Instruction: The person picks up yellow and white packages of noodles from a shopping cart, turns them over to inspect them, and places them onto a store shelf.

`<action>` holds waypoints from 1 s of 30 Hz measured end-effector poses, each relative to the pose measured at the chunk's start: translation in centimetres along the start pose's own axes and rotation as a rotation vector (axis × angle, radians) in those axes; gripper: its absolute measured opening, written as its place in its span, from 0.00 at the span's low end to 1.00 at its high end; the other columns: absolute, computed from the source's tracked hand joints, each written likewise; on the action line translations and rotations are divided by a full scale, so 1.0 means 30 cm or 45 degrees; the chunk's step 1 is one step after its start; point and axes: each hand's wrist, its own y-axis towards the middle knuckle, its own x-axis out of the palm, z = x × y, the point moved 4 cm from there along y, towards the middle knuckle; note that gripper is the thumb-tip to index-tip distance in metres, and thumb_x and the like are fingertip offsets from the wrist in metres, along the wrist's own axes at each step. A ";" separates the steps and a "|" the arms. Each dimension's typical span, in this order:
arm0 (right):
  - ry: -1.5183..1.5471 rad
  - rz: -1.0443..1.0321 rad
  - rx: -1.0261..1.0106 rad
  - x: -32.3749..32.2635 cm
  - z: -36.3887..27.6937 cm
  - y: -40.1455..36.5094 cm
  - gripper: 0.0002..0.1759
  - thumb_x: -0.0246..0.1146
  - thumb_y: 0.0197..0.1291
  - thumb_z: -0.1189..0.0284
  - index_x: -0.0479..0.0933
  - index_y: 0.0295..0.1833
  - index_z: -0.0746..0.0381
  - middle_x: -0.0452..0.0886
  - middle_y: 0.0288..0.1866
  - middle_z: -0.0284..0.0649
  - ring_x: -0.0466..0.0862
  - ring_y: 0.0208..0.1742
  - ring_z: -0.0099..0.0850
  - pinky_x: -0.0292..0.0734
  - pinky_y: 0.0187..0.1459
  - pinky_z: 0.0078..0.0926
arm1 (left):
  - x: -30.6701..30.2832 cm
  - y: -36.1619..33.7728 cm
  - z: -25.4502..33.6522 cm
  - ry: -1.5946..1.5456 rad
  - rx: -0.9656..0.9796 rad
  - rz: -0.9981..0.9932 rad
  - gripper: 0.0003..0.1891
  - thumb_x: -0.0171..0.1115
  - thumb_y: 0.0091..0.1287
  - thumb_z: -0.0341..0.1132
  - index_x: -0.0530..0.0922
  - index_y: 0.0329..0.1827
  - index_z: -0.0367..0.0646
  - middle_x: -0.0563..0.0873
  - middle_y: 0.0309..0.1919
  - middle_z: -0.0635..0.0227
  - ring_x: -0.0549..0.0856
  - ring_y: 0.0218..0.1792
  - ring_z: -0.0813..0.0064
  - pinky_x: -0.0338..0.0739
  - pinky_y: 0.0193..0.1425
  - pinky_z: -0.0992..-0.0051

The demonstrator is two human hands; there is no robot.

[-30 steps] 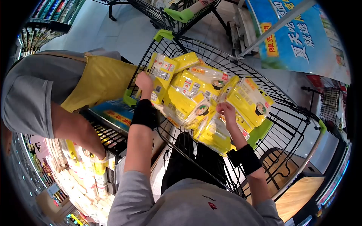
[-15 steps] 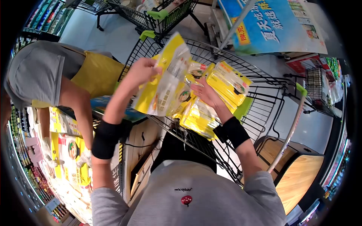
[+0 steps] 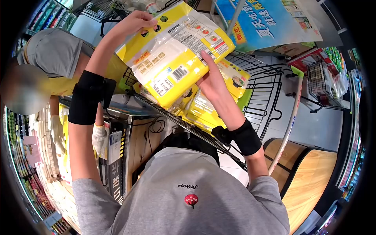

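Note:
A large yellow-and-white plastic noodle packet (image 3: 176,55) is held up tilted over a shopping cart, its barcode and printed panels facing me. My left hand (image 3: 135,22) pinches its upper left edge, beside a row of punched holes. On the lower right side my right hand (image 3: 213,80) grips it, thumb on the front and the other fingers hidden behind. More yellow noodle packets (image 3: 203,111) with bowl pictures lie below in the black wire cart (image 3: 260,98). The held packet partly covers them.
To the left a co-worker in a grey shirt (image 3: 55,51) and gloves bends over a display of pale packets (image 3: 55,168). A blue sign (image 3: 270,23) stands behind the cart. A wooden stand (image 3: 309,180) and the cart handle (image 3: 288,129) are at right.
The noodle packet has been raised away from the pile and turned so its printed back faces me. My right hand has left the cart's packets and taken hold of it.

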 end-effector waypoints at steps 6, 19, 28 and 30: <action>0.047 0.084 0.022 0.022 0.022 -0.050 0.22 0.60 0.57 0.69 0.65 0.56 0.62 0.74 0.52 0.40 0.75 0.53 0.32 0.74 0.53 0.31 | 0.014 -0.015 -0.002 -0.086 0.023 0.014 0.12 0.56 0.63 0.40 0.79 0.30 0.41 0.80 0.26 0.77 0.66 0.22 0.87 0.63 0.30 0.85; -0.864 0.125 -1.370 0.250 -0.057 -0.160 0.40 0.72 0.39 0.75 0.58 0.58 0.64 0.72 0.52 0.44 0.76 0.52 0.37 0.71 0.51 0.28 | 0.336 -0.340 0.203 -0.341 0.446 0.522 0.45 0.65 0.55 0.45 0.45 0.66 0.33 0.63 0.60 0.50 0.65 0.62 0.58 0.56 0.66 0.67; -2.289 -0.028 -1.942 0.465 0.152 -0.205 0.32 0.65 0.43 0.64 0.68 0.57 0.61 0.74 0.50 0.48 0.77 0.49 0.46 0.72 0.48 0.37 | 0.453 -0.407 -0.002 -1.921 0.303 0.388 0.47 0.59 0.52 0.64 0.52 0.68 0.45 0.62 0.64 0.68 0.65 0.63 0.72 0.62 0.64 0.71; -2.483 -0.106 -1.913 0.476 0.202 -0.180 0.30 0.62 0.45 0.64 0.69 0.57 0.61 0.74 0.49 0.49 0.76 0.50 0.47 0.72 0.48 0.38 | 0.455 -0.423 -0.013 -1.979 0.242 0.450 0.46 0.42 0.55 0.71 0.47 0.70 0.52 0.61 0.65 0.70 0.64 0.63 0.71 0.60 0.65 0.69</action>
